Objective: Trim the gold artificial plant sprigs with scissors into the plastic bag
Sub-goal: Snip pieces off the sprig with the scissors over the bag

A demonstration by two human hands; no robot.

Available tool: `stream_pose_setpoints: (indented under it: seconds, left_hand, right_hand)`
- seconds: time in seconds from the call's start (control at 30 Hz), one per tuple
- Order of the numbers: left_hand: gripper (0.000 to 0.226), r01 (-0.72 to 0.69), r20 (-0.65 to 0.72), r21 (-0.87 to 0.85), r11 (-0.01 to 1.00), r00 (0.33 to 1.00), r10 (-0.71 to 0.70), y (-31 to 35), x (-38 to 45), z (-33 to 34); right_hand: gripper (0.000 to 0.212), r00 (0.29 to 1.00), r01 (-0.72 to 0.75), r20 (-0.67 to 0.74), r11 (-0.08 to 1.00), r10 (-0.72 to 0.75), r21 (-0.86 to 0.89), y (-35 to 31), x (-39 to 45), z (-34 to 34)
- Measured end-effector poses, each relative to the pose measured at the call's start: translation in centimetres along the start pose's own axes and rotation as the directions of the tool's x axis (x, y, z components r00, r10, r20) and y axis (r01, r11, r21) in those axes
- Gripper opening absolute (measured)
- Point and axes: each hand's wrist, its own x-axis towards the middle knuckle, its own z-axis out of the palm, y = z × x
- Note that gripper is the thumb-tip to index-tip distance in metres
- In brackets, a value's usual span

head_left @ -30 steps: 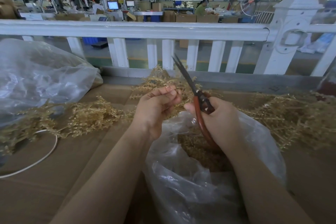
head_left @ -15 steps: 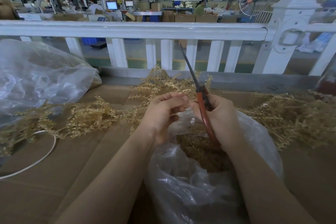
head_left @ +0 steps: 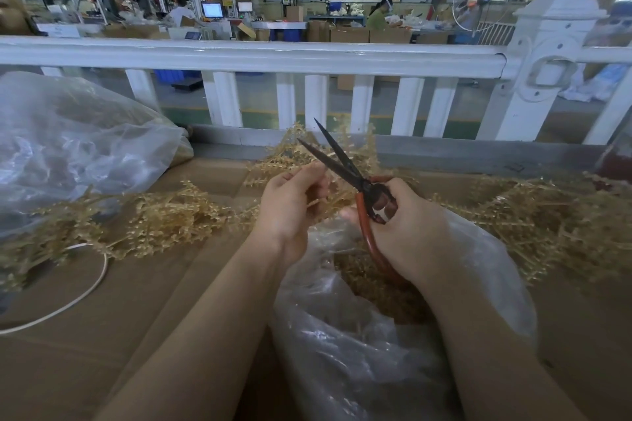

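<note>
My left hand (head_left: 290, 208) pinches a gold sprig (head_left: 333, 198) just above the mouth of a clear plastic bag (head_left: 359, 352), which holds gold trimmings (head_left: 372, 284). My right hand (head_left: 407, 232) grips red-handled scissors (head_left: 345, 167) with their dark blades parted and pointing up and away, next to my left fingertips. Loose gold sprigs lie in a left pile (head_left: 164, 219), a right pile (head_left: 547, 215) and a clump (head_left: 297, 154) behind my hands.
Brown cardboard (head_left: 102, 335) covers the work surface. A large clear bag (head_left: 68, 154) sits at the left, with a white cord (head_left: 85, 290) in front of it. A white railing (head_left: 273, 56) with a post (head_left: 547, 72) runs across the far edge.
The scissor blades, closed and pointing up half a second ago, have swung open. My left hand has stayed beside them with the sprig.
</note>
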Motion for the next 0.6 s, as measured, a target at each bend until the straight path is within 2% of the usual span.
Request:
stream_pose_setpoints:
  seconds: [0.23, 0.43, 0.6]
  left_hand:
    - [0.029, 0.015, 0.095, 0.011, 1.000, 0.995, -0.016, 0.26, 0.10, -0.44]
    - [0.034, -0.022, 0.035, 0.019, 1.000, 0.999, 0.021, 0.39, 0.13, -0.77]
    - [0.034, -0.034, 0.046, 0.005, 0.999, 0.998, 0.034, 0.42, 0.09, -0.89]
  right_hand:
    - [0.062, 1.000, 0.005, -0.014, 0.989, -0.007, -0.145, -0.12, 0.06, -0.26]
    - [0.056, 0.999, 0.040, -0.006, 0.976, -0.043, -0.213, -0.35, 0.11, -0.35]
    - [0.057, 1.000, 0.020, 0.007, 0.969, -0.019, -0.245, -0.56, 0.09, -0.46]
